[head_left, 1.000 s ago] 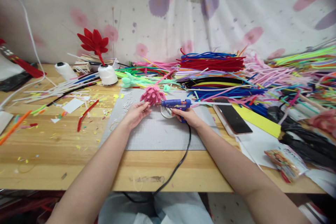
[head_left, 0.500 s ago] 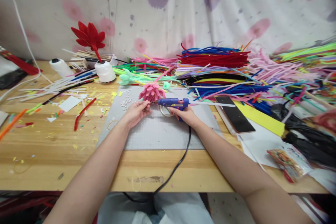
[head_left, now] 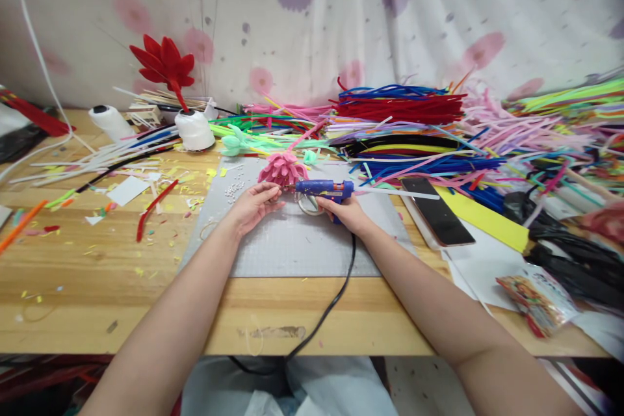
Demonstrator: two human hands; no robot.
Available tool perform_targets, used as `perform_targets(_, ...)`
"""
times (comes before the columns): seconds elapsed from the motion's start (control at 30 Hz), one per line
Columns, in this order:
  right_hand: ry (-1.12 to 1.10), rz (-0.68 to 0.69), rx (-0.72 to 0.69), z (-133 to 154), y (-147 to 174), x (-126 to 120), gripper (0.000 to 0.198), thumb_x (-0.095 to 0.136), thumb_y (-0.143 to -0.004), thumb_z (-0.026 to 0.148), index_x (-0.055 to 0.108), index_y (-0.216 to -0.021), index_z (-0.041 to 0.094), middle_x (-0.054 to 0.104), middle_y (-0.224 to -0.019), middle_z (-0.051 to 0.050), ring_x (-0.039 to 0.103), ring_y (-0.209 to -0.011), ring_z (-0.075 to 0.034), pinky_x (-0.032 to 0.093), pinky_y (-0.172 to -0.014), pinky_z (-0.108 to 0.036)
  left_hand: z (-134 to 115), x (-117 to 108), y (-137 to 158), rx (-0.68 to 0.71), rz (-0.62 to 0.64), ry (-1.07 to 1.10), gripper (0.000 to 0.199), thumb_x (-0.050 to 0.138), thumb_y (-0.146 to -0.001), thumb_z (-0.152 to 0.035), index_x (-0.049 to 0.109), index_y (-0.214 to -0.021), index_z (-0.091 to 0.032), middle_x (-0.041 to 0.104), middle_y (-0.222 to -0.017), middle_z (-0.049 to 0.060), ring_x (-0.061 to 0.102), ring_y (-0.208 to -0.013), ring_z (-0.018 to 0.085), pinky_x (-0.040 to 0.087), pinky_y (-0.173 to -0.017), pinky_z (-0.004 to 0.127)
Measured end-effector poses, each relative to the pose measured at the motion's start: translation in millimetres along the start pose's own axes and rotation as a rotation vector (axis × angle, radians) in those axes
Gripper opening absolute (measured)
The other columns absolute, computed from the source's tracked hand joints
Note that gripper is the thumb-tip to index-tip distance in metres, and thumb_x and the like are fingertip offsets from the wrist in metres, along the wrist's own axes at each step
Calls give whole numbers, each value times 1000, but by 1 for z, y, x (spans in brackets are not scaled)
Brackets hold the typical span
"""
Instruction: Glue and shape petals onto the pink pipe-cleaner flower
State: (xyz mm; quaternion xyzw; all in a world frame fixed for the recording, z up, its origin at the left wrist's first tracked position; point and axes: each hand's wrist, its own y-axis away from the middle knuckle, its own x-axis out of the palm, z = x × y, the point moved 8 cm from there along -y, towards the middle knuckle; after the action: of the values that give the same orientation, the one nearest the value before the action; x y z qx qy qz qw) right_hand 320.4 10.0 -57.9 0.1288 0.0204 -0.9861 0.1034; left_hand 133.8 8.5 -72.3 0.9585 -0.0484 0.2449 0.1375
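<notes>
My right hand is wrapped around the handle of a blue hot glue gun. A clear glue stick juts from the gun's back end, and its nozzle points left. My left hand pinches thumb and finger together right at the nozzle tip; whatever is between them is too small to make out. Just behind the fingertips, a pink pipe-cleaner flower lies on the grey cutting mat, its stem pointing away. Small white beads are scattered on the mat left of the flower.
Bundles of coloured pipe cleaners line the back. A red flower stands in a white thread spool. A phone and yellow sheet lie right. The gun's black cord hangs over the front edge.
The glue gun has shifted very slightly to the right. My left hand has barely moved, its fingers still at the nozzle. The pink flower stays in place.
</notes>
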Motion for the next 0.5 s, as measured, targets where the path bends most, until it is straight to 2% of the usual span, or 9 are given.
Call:
perform_targets(0.23,-33,15,-21,3,0,2,40,65,-62,58,54,-60,19,46,-42,4,39,-40,-8,33,-42,-25,0,4,2,-35,28,11,7,69,-66,-12,65,-72,-10,63,-72,3,54,-61,6,53,-74,31)
perform_targets(0.5,-14,26,-10,1,0,3,38,66,-61,55,55,-63,19,46,-41,4,39,-39,-8,32,-41,-24,1,2,1,-27,21,-10,10,70,-64,-13,64,-72,-11,61,-68,1,53,-59,6,53,-77,35)
